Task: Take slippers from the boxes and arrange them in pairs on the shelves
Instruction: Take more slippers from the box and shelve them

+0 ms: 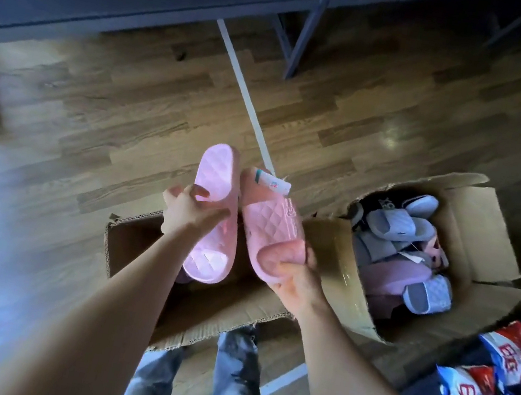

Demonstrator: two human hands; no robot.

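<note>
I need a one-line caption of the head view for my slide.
Left hand holds one pink slipper, right hand its tagged mate, above an open box; a second box holds more slippers.

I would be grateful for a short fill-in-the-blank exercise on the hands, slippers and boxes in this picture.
1. The left hand grips a ___ slipper.
2. The right hand holds the tagged slipper, so ___ slippers are in hand altogether.
3. The right-hand box is filled with more ___.

Missing words: pink; two; slippers.
</note>
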